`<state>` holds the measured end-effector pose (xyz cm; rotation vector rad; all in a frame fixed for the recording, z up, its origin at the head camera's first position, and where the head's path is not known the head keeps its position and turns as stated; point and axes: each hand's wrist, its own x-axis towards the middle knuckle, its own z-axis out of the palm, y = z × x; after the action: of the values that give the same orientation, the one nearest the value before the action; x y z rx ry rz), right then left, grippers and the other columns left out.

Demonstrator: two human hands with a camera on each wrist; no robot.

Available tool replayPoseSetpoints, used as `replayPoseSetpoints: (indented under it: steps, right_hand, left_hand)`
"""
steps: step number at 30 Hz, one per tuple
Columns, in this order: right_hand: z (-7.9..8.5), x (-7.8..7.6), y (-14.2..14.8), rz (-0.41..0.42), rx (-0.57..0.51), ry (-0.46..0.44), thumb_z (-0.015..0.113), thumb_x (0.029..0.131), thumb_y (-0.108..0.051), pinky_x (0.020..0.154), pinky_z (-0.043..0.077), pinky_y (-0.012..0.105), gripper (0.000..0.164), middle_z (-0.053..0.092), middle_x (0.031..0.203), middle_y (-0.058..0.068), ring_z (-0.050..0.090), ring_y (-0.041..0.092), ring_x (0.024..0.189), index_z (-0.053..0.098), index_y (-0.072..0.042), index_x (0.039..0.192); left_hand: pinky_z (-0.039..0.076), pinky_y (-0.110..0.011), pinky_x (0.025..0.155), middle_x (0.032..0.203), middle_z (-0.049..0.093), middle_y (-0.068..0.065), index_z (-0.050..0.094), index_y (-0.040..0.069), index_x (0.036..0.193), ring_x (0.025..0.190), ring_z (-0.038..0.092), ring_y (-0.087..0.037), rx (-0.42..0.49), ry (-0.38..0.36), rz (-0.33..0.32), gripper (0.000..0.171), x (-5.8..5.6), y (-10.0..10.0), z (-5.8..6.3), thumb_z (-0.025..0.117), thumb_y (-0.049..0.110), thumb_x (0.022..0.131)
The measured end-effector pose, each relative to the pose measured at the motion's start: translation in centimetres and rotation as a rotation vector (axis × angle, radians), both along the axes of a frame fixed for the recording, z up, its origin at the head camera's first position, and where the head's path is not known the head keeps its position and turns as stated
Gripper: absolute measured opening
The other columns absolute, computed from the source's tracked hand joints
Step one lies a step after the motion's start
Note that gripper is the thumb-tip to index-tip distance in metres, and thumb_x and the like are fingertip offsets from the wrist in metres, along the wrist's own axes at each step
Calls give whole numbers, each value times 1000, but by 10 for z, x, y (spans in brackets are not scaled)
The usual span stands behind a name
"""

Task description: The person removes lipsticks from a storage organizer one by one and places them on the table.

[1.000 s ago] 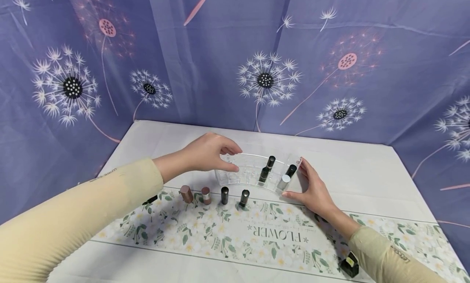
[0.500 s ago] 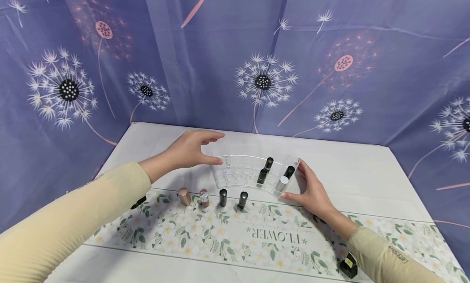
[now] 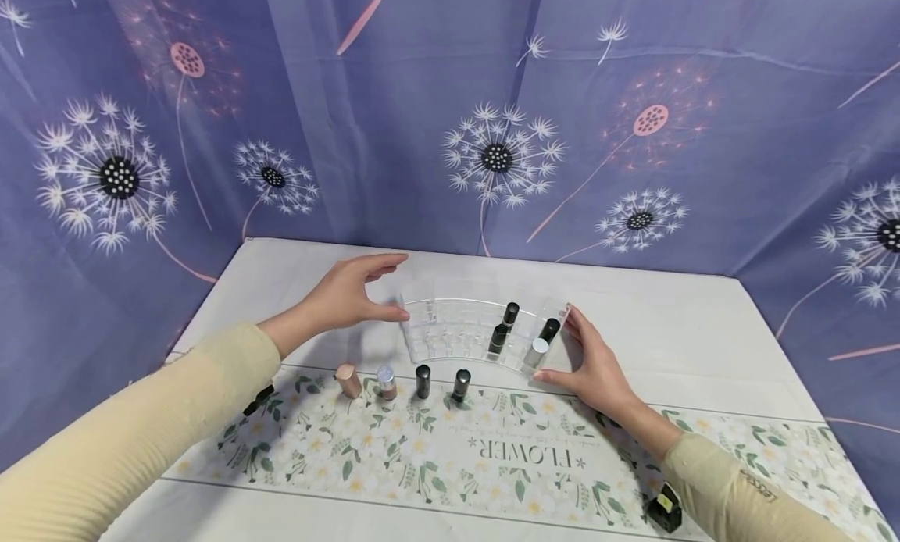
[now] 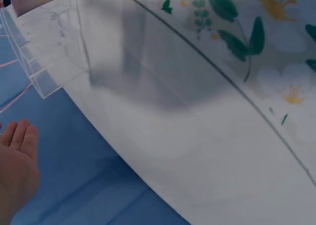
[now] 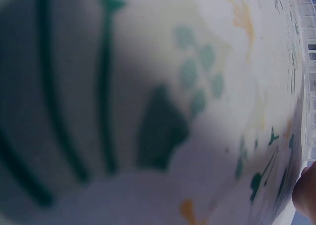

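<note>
A clear lipstick organizer (image 3: 450,335) with a curved shape and rows of slots stands on the white table. Toward its right side sit black lipsticks (image 3: 498,339) and a silver-capped tube (image 3: 537,353). My right hand (image 3: 598,370) grips the organizer's right end, thumb at the front corner and fingers at the back. At the left end is my left hand (image 3: 341,296), thumb and fingers spread wide, thumb tip right by the edge. The left wrist view shows the organizer's clear stepped side (image 4: 54,37) between thumb and fingers (image 4: 19,153).
In front of the organizer stand a rose-gold tube (image 3: 348,380), a silver-topped tube (image 3: 386,382) and two black tubes (image 3: 423,381). A floral runner (image 3: 422,448) crosses the table. A black object (image 3: 664,508) lies by the right forearm. A patterned purple curtain (image 3: 394,120) hangs behind.
My left hand has drawn back leftward from over the organizer's left part to beside its left end. The right hand stays at the right end. The head view has shifted slightly.
</note>
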<state>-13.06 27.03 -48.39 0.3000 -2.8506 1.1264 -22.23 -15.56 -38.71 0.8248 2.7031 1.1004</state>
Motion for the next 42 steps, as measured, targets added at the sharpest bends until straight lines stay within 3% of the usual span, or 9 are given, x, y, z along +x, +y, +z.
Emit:
replayPoseSetpoints:
  steps: [8,16,27,42]
  right_hand:
    - [1,0,-1,2,-2,-2,98,79,-34,125,35,59,131,32,168,28,39,46,152,11,-4,172]
    - [1,1,0,1,5,12,99,78,-32,124,35,60,130,34,167,28,40,46,152,13,0,170]
    - [0,2,0,2,3,16,99,79,-32,124,35,60,130,35,167,28,40,46,152,13,-1,171]
    - [-1,3,1,4,-6,15,98,79,-32,124,35,60,129,35,167,28,40,45,152,12,-4,172]
  left_hand:
    - [40,-47,125,169,42,-7,37,18,168,150,47,-33,24,-47,5,114,-1,-1,-17,100,38,76]
    - [42,-51,123,169,41,-8,34,17,169,149,48,-38,12,-53,-5,118,1,-2,-35,100,42,75]
    - [41,-52,123,167,43,-15,34,9,168,148,48,-41,22,-79,-7,120,6,-3,-47,102,37,73]
    - [39,-55,124,165,43,-17,26,12,171,149,47,-38,20,-100,31,128,10,7,-63,103,37,71]
